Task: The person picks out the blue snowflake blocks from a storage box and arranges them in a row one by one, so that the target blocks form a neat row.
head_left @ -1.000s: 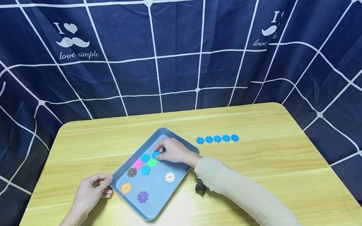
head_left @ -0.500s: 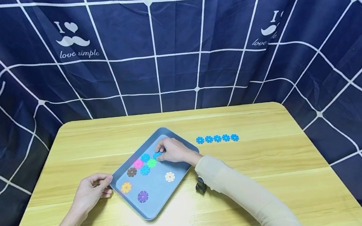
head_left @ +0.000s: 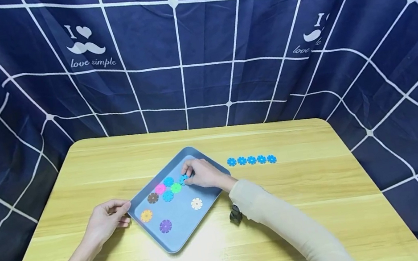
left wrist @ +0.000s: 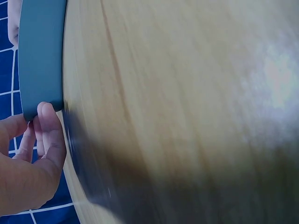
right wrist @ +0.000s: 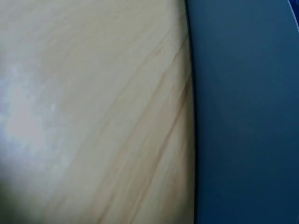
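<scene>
A blue-grey tray (head_left: 182,224) lies turned at an angle on the table. My left hand (head_left: 103,223) holds its left corner; the left wrist view shows thumb and fingers (left wrist: 50,135) at that corner. Over the tray's far part, my right hand (head_left: 205,176) pinches a blue notched disc (head_left: 183,179), partly hidden by the fingers. Close by in the tray lie two more blue discs, one (head_left: 168,181) farther back, plus a green disc (head_left: 176,188) and a pink disc (head_left: 160,189). Neither the right hand nor its disc shows in the right wrist view.
Brown (head_left: 153,198), orange (head_left: 146,215), purple (head_left: 165,226) and cream (head_left: 197,203) discs lie spread in the tray. Right of the tray, a straight row of several blue discs (head_left: 251,160) sits on the wooden table (head_left: 305,206). A dark blue curtain (head_left: 202,82) surrounds the table.
My right hand has shifted slightly to the right, and more of the blue disc at its fingertips shows. The left hand keeps its place at the tray's corner.
</scene>
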The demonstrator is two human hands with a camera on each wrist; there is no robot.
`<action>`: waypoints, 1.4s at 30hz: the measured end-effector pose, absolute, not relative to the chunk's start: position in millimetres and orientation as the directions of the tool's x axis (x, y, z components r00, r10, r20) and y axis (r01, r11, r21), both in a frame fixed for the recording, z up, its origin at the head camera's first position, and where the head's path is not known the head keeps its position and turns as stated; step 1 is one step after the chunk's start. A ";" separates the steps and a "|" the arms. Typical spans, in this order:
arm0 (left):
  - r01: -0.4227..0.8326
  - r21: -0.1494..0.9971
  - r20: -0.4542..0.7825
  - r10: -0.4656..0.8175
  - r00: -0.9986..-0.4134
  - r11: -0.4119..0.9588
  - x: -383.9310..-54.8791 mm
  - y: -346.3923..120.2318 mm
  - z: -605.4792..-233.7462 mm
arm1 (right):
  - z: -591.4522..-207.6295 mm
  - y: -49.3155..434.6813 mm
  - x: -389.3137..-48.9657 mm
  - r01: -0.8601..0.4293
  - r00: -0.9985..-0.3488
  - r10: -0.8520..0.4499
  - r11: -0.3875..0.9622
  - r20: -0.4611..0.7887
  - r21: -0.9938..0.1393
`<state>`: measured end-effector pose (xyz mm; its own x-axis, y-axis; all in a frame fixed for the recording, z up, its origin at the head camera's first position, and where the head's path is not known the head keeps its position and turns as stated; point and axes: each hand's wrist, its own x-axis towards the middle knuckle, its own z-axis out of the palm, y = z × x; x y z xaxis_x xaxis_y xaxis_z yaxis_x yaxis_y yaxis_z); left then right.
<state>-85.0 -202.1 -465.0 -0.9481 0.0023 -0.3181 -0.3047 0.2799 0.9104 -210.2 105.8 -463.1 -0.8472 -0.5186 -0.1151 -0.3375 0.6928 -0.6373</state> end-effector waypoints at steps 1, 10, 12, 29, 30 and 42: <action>-0.304 0.910 -0.318 0.002 -0.948 0.281 -85.2 -202.0 -464.8 | -462.9 106.9 -210.0 -0.338 -0.847 -0.519 0.692 -0.113 -0.638; -0.303 0.910 -0.315 0.000 -0.949 0.283 -85.6 -202.1 -462.7 | -461.3 117.4 -207.4 -0.317 -0.847 -0.518 0.674 -0.121 -0.667; -0.300 0.910 -0.314 0.001 -0.949 0.286 -85.9 -202.3 -462.7 | -461.5 119.6 -206.6 -0.307 -0.846 -0.519 0.662 -0.123 -0.683; -0.292 0.905 -0.304 -0.008 -0.953 0.309 -84.4 -200.4 -461.7 | -457.8 138.2 -196.1 -0.202 -0.861 -0.495 0.550 -0.121 -0.810; -0.293 0.905 -0.306 -0.008 -0.952 0.308 -84.3 -200.4 -461.7 | -457.4 139.9 -195.3 -0.189 -0.865 -0.486 0.547 -0.125 -0.816; -0.289 0.908 -0.300 -0.010 -0.954 0.302 -83.9 -200.8 -465.3 | -450.3 159.9 -181.7 -0.106 -0.898 -0.419 0.502 -0.134 -0.858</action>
